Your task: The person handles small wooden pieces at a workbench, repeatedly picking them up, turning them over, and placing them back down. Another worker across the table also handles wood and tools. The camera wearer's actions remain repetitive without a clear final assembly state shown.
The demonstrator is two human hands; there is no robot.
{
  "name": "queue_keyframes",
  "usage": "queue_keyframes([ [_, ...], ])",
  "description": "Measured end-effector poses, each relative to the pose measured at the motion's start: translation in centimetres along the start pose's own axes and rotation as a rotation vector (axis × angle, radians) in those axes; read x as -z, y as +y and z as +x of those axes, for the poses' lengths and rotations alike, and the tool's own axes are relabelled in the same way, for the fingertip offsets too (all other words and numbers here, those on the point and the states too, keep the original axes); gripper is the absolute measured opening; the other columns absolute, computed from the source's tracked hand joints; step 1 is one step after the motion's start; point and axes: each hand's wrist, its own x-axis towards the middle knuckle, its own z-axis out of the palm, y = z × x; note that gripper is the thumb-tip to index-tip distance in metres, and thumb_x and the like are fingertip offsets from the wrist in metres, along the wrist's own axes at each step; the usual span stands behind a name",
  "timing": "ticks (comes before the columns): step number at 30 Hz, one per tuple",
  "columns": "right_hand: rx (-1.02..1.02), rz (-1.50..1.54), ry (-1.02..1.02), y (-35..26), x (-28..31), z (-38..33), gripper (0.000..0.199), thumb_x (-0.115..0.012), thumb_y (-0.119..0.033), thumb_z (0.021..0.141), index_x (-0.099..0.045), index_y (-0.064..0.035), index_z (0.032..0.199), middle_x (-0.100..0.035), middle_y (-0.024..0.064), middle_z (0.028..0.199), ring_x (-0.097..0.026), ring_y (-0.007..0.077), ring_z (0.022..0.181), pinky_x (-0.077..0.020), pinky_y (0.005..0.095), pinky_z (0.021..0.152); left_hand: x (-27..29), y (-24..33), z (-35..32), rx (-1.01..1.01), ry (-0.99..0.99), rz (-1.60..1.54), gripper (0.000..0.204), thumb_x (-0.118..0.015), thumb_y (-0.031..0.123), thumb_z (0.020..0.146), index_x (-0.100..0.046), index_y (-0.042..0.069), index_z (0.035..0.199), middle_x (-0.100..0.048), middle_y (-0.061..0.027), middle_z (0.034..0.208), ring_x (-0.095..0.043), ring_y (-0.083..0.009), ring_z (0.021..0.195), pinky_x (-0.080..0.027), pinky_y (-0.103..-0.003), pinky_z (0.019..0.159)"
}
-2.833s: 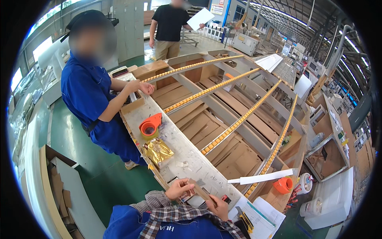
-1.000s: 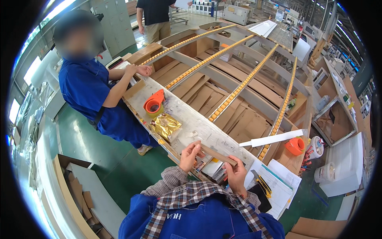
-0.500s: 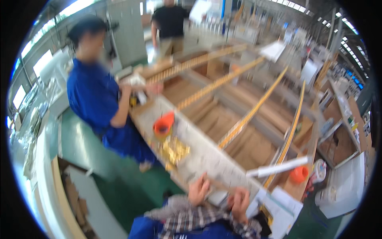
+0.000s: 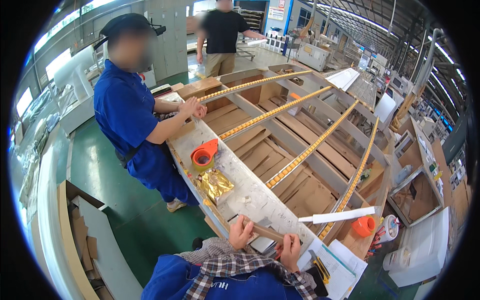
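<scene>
My left hand [image 4: 240, 233] and my right hand [image 4: 289, 253] are close together at the near edge of the workbench. Between them runs a short, narrow brown strip [image 4: 265, 232], each hand pinching one end. Its material is hard to make out. Beneath the strip lies a pale flat item [image 4: 263, 244], partly covered by it. Left of my hands, a gold foil packet [image 4: 215, 185] rests on the bench surface [image 4: 250, 200]. An orange tape dispenser [image 4: 204, 155] stands just beyond the packet.
Roller tracks with yellow wheels [image 4: 300, 159] cross the open bench frame over cardboard sheets. At right are papers [image 4: 345, 265], a yellow-and-black cutter [image 4: 320, 266], a white strip [image 4: 340, 215] and another orange dispenser [image 4: 363, 226]. A co-worker in blue [image 4: 122, 110] stands left; another person [image 4: 220, 32] stands behind.
The view has steadied and shifted slightly. The brown strip now shows clearly between my hands. The co-worker's hands have come together over the bench, and the person behind holds an arm out sideways.
</scene>
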Motion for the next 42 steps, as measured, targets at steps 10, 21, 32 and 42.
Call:
queue_keyframes([
  [10,0.226,-0.352,-0.372,0.1,-1.5,-2.0,0.02,-0.054,-0.015,0.09,-0.046,-0.0014,0.103,-0.058,0.0064,0.061,-0.058,0.0132,0.051,-0.0453,0.0249,0.048,2.1,0.3,-1.6,-0.025,0.35,-0.153,0.024,-0.045,0.021,0.095,-0.047,0.004,0.079,-0.044,-0.0001,0.067,-0.038,-0.0081,0.062,-0.035,-0.022,0.058],
  [21,0.437,-0.645,-0.422,6.5,-0.4,0.7,0.035,-0.061,-0.027,0.086,-0.052,-0.007,0.113,-0.061,0.0142,0.08,-0.063,0.0252,0.07,-0.0486,0.0313,0.062,2.7,-1.0,0.4,-0.237,0.403,0.176,0.023,-0.044,0.016,0.092,-0.048,0.003,0.074,-0.049,-0.0092,0.068,-0.047,-0.0195,0.062,-0.038,-0.032,0.057],
  [32,0.001,-0.506,-0.013,-0.3,1.2,-1.0,0.028,-0.058,-0.011,0.084,-0.054,0.0015,0.109,-0.06,0.0191,0.092,-0.061,0.0295,0.077,-0.0483,0.034,0.069,-1.4,1.7,4.3,0.032,-0.146,0.256,0.03,-0.053,0.029,0.089,-0.051,0.0,0.097,-0.062,-0.0192,0.074,-0.064,-0.03,0.072,-0.048,-0.036,0.062],
  [42,-0.119,0.018,0.217,-0.4,2.6,1.8,0.029,-0.054,-0.009,0.089,-0.047,0.0016,0.115,-0.054,0.0017,0.065,-0.046,0.0046,0.052,-0.0371,0.0172,0.047,-4.3,-0.6,8.2,0.335,-0.467,-0.042,0.037,-0.047,0.034,0.094,-0.051,0.003,0.074,-0.041,0.0018,0.058,-0.036,-0.0067,0.053,-0.033,-0.023,0.048],
])
